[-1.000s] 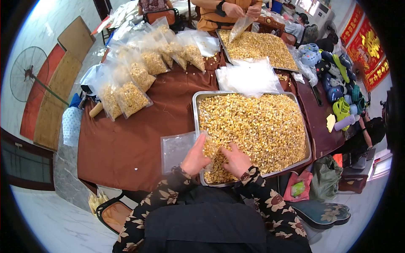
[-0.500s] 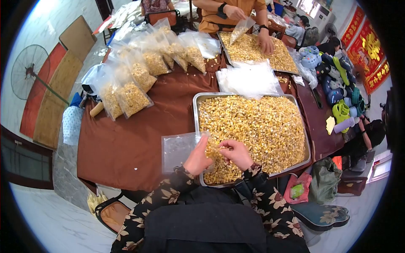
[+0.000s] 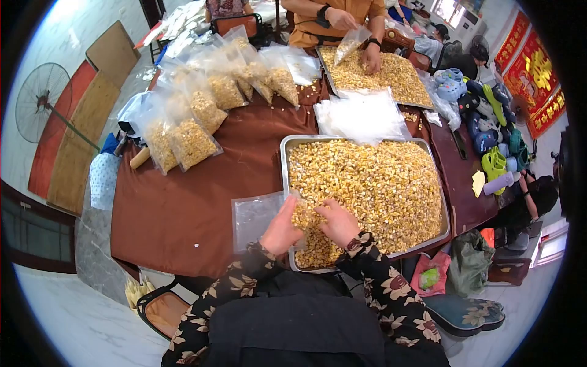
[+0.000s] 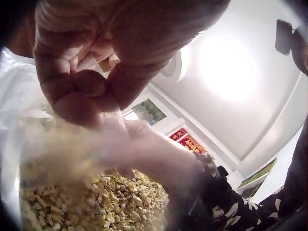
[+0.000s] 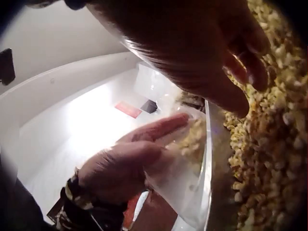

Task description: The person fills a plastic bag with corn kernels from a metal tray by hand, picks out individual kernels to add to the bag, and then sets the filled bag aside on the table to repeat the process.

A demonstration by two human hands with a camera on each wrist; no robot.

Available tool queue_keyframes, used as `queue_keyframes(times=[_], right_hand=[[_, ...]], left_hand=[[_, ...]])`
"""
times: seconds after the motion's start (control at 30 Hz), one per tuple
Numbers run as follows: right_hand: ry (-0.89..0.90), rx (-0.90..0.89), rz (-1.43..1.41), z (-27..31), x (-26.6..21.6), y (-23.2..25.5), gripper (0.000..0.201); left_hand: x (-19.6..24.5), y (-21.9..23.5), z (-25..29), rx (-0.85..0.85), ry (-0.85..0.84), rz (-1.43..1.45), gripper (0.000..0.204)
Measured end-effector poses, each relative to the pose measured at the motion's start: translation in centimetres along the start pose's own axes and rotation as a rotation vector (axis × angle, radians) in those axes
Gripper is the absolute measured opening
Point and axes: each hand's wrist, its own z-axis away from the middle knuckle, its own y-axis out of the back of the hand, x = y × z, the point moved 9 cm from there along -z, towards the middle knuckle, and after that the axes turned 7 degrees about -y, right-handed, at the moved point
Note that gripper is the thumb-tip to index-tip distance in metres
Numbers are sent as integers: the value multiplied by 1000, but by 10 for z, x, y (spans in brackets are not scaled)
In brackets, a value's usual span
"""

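My left hand [image 3: 282,229] holds a clear plastic bag [image 5: 193,144] at the near left rim of a metal tray [image 3: 285,160]. Yellowish kernels show inside the bag, and its mouth faces the pile. Loose kernels that look like dried corn [image 3: 373,183] fill the tray. My right hand [image 3: 338,224] is just to the right of the bag, low over the pile. In the right wrist view its fingers [image 5: 236,98] bend loosely down at the kernels, with nothing seen between them. Beneath my left hand, a flat clear bag [image 3: 252,214] lies on the brown cloth.
Several filled bags [image 3: 194,144] stand at the left back of the table. A stack of flat bags [image 3: 362,115] lies behind my tray. Across the table a person [image 3: 333,24] holds a bag over a second tray of kernels [image 3: 394,76]. Clogs [image 3: 494,162] are piled at right.
Half a second ago my right fingers were drawn together at the bag; now they are spread over the kernels. The left hand stays at the rim. Across the table, a hand has gone down to the kernels.
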Motion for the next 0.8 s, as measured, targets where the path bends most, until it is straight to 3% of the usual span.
queue_keyframes(times=[0.07, 0.23, 0.3, 0.33, 0.5, 0.57, 0.63, 0.7, 0.73, 0.8], right_hand=[[50, -83, 124, 1, -6, -14, 50], [99, -31, 159, 4, -14, -30, 46], [-76, -172, 108, -2, 11, -45, 38], [-70, -64, -44, -2, 16, -39, 26], [30, 40, -352, -4, 13, 2, 15], [-302, -275, -723, 0, 14, -8, 19], [-250, -281, -750, 0, 2, -8, 21], [-89, -246, -740, -1, -20, -5, 25], [-213, -351, -796, 4, -26, -7, 26], [-239, -296, -812, 7, -32, 5, 24]], left_hand=[[3, 3, 0, 20, -45, -72, 83], [11, 7, 2, 16, -12, -36, 82], [13, 8, 1, 23, -16, -32, 82], [13, 7, 1, 20, 1, -17, 82], [7, -1, -1, 22, -64, -53, 81], [5, -5, 0, -5, 2, -60, 81], [2, -9, -1, -27, 8, -129, 83], [-3, -10, -2, -42, 13, -201, 84], [1, -10, -3, -26, -47, -190, 85], [10, -4, -2, -2, -104, -180, 85]])
